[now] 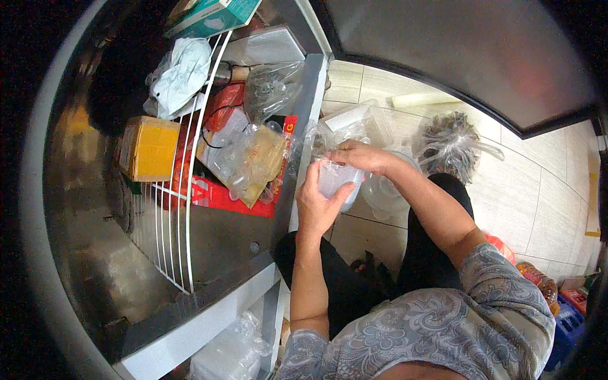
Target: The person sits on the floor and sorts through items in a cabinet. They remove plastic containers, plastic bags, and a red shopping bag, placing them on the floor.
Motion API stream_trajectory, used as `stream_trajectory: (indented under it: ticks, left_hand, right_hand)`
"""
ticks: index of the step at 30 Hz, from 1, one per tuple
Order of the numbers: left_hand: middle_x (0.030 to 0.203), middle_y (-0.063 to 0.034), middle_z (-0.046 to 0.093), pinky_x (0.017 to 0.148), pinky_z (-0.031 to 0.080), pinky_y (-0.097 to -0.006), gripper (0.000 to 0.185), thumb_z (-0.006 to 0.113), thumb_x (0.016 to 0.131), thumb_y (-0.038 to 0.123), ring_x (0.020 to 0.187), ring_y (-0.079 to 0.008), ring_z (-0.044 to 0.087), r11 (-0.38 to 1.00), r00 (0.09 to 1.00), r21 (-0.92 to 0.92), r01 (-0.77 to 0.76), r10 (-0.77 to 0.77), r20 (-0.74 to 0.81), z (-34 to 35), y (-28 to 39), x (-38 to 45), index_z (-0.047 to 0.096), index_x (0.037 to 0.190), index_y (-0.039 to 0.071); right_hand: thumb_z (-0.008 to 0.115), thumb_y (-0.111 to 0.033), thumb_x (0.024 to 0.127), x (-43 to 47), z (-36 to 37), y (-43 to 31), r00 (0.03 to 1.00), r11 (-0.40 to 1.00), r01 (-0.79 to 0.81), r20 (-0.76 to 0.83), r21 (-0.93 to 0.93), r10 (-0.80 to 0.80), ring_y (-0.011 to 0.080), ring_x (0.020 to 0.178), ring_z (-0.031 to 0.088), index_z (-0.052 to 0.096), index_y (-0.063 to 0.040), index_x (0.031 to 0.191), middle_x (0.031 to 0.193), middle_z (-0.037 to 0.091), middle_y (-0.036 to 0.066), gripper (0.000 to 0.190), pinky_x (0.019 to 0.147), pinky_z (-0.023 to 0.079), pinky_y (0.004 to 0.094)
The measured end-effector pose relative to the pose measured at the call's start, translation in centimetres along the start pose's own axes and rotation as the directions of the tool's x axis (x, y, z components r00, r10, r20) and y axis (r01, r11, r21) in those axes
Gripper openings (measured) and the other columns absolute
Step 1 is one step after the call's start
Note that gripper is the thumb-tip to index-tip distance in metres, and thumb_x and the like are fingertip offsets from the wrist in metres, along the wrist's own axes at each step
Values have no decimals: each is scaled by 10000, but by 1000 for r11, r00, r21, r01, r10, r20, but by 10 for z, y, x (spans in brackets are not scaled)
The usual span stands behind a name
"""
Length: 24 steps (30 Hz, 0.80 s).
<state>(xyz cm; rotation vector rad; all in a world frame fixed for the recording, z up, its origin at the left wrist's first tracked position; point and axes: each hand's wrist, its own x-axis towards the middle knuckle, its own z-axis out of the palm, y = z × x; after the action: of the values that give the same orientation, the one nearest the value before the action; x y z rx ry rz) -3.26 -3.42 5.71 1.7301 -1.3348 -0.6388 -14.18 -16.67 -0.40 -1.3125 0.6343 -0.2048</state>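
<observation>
A nested stack of clear plastic containers (pixel 335 179) in a thin plastic bag is between my hands, above the floor beside the open cabinet. My left hand (pixel 319 204) grips the stack from the near side, thumb and fingers on opposite sides of it. My right hand (pixel 357 156) is at the far end, its fingertips closed on the bag's film near the left fingertips. Just beyond lie a clear plastic box (pixel 361 121) and round clear plastic lids or tubs (pixel 387 192) on the floor, partly hidden by my right arm.
At left, the cabinet holds a white wire rack (pixel 189 223), a yellow-brown carton (pixel 153 149), a red flat box (pixel 228 199) and plastic bags. A knotted clear bag with dark contents (pixel 446 142) sits on the tiled floor. The dark cabinet door (pixel 465 52) stands open overhead.
</observation>
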Motion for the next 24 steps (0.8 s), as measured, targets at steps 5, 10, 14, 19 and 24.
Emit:
stream_trajectory:
  ticks: [5, 10, 14, 19, 24]
  left_hand:
    - [988, -158, 644, 759, 496, -374, 459, 771, 718, 211, 888, -312, 636, 996, 992, 65, -67, 73, -103, 5, -10, 1, 566, 1088, 34]
    - [1088, -114, 592, 831, 480, -373, 454, 707, 754, 162, 976, -258, 588, 961, 932, -223, -164, 78, -354, -3, -20, -2, 534, 1153, 30]
    - [1203, -131, 525, 882, 470, -391, 476, 618, 842, 198, 1071, -268, 536, 739, 743, -656, -154, -351, -570, -7, -19, 4, 451, 1261, 45]
    - [1179, -121, 525, 856, 477, -386, 434, 620, 880, 244, 1067, -251, 529, 744, 697, -631, -220, -332, -635, -8, -13, 12, 447, 1216, 30]
    - [1070, -113, 577, 857, 468, -362, 375, 661, 800, 47, 972, -219, 561, 958, 894, -268, -102, -30, -446, 13, -28, 44, 505, 1139, 4]
  right_hand:
    - [528, -370, 915, 7, 4, 3, 995, 998, 43, -96, 50, -38, 149, 523, 529, 656, 6, 884, 687, 590, 70, 398, 407, 438, 283]
    - [534, -298, 905, -1, -32, -11, 974, 992, -83, -201, 100, 101, 99, 500, 511, 670, -50, 928, 650, 557, 7, 283, 473, 456, 236]
    - [516, -260, 898, -11, -66, -14, 956, 999, -28, -292, 27, 34, 102, 496, 508, 665, -46, 906, 622, 548, 11, 261, 474, 450, 254]
    - [522, -224, 891, -23, -112, -2, 512, 983, 139, -841, -119, -174, 143, 709, 568, 630, 2, 936, 827, 612, 76, 255, 590, 469, 269]
    - [613, -211, 839, -40, -141, -5, -84, 883, 294, -931, -365, -356, 288, 994, 528, 626, -11, 940, 962, 562, 160, 224, 863, 413, 353]
